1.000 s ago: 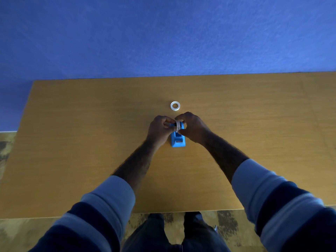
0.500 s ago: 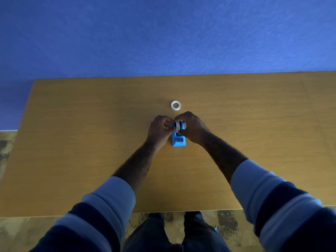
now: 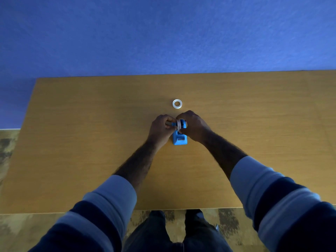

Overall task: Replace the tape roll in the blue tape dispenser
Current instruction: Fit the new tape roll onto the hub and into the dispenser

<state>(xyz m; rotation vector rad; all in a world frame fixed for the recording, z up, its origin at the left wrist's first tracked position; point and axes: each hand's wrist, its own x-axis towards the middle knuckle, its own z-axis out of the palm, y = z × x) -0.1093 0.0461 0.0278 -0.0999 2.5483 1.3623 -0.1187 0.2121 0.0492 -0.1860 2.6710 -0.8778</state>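
Seating a tape roll (image 3: 179, 124) upright in the blue tape dispenser (image 3: 179, 138), left hand (image 3: 161, 127) and right hand (image 3: 193, 125) fingers pinched on it, spare roll (image 3: 177, 103) at 12 o'clock; best pressed evenly, dispenser braced.

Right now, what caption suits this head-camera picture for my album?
Both hands work a tape roll at the blue dispenser; another roll lies beyond on the table.

One head-worn wide view, looking forward and steeply down onto the wooden table (image 3: 91, 142), blue wall (image 3: 163, 33) beyond.
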